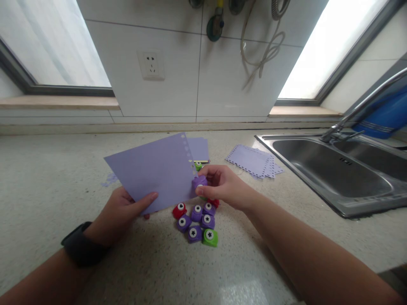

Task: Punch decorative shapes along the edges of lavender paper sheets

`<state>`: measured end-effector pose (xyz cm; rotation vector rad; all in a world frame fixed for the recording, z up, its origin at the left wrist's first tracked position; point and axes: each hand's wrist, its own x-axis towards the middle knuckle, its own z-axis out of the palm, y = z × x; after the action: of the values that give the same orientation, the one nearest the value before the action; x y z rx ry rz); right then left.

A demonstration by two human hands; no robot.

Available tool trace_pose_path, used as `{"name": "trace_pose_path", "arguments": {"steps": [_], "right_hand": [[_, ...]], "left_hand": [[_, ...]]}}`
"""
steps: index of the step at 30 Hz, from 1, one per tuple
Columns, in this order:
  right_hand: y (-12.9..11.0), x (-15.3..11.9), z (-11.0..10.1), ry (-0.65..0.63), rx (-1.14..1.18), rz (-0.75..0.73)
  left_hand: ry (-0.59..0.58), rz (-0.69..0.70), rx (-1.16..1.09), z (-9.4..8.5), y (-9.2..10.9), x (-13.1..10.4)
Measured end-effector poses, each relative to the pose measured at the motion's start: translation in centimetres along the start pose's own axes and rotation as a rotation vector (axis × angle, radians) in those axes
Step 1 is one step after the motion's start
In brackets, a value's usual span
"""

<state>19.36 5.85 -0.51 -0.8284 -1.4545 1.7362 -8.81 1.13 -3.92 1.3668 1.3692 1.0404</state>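
Note:
My left hand (pixel 127 205) pinches the lower left corner of a purple sheet of paper (pixel 155 169), thumb on top. The sheet is tilted above the counter, and a row of small cut-out shapes runs along its right edge. My right hand (pixel 219 184) is closed round a purple craft punch (pixel 199 183), which sits at the lower right edge of the sheet. Just below lie several more small punches: purple ones (pixel 194 233), a red one (pixel 179 210) and a green one (pixel 210 237), each with a white round button. Another green punch (pixel 198 166) shows behind the sheet.
A stack of purple sheets (pixel 199 148) lies behind the held one. Sheets with punched edges (pixel 249 160) lie to the right, near the steel sink (pixel 305 163) with its faucet (pixel 337 131). Purple paper scraps (pixel 110 179) are at the left. A tiled wall (pixel 178 80) stands behind.

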Motion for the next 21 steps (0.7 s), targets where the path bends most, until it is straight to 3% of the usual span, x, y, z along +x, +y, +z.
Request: {"name": "trace_pose_path", "arguments": {"steps": [21], "right_hand": [[0.51, 0.40, -0.51, -0.007, -0.029, -0.027]], "left_hand": [[0.000, 0.021, 0.018, 0.06, 0.28, -0.08]]}}
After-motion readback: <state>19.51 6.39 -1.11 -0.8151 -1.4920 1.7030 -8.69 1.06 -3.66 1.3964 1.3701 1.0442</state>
